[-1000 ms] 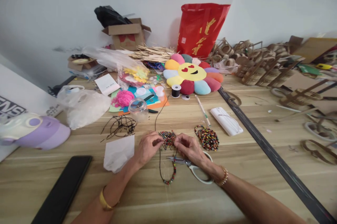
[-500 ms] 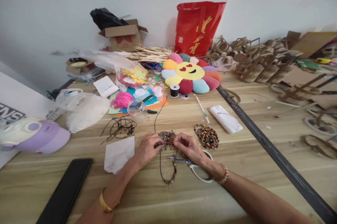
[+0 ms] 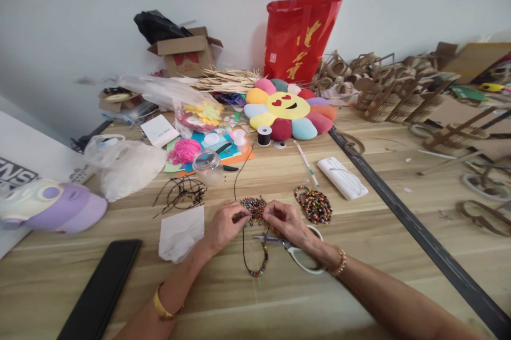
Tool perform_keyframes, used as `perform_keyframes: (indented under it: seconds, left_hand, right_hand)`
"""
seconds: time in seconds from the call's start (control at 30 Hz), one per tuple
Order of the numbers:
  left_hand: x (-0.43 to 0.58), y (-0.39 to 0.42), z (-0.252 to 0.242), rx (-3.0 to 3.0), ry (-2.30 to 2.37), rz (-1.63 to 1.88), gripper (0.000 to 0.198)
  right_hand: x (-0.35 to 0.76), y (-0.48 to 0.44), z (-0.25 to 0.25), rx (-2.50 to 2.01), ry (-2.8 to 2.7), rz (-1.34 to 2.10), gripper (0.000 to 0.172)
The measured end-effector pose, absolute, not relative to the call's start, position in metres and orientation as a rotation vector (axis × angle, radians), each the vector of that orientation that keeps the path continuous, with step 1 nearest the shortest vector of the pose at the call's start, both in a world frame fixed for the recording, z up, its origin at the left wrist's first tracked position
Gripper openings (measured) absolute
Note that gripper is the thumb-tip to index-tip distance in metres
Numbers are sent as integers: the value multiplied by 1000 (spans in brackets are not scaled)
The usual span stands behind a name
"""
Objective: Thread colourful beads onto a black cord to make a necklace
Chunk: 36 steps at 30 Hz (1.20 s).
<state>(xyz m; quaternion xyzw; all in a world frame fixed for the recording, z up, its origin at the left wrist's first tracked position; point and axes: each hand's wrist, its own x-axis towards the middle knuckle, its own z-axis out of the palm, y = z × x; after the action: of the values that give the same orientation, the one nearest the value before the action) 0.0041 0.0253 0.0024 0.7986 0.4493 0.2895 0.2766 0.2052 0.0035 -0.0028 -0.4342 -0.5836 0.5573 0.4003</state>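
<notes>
My left hand [image 3: 225,223] and my right hand [image 3: 284,221] sit close together on the wooden table [image 3: 359,255], both with fingers pinched. Between them runs a thin black cord [image 3: 243,247] that loops toward me with several coloured beads [image 3: 261,264] strung on it. The fingertips meet at the near edge of a small heap of loose coloured beads [image 3: 254,206]. Whether either pinch holds a bead is too small to tell. White-handled scissors [image 3: 297,253] lie under my right wrist. The cord leads away to a black spool [image 3: 264,135].
A second bead pile [image 3: 314,205] lies right of my hands, a white paper sheet [image 3: 180,232] and a dark phone [image 3: 100,291] to the left. Farther back are tangled black cords [image 3: 181,192], a clear jar [image 3: 208,164], a flower cushion [image 3: 286,112], a red bag [image 3: 298,36] and cardboard models [image 3: 399,95].
Both hands stay at the bead heap with only slight finger movement. The view has shifted a little; nothing on the table has moved.
</notes>
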Motion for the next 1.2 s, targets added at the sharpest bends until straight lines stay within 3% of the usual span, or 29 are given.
perform_keyframes:
  seconds: [0.37,1.2]
  left_hand:
    - [3,28,5,1403,1092,760,18]
    - [0,31,-1,1370,1043,714,27]
  right_hand:
    - [204,3,0,-1100,-1505,1421,28]
    - [202,-1,1,-1167,-1608,1359,26]
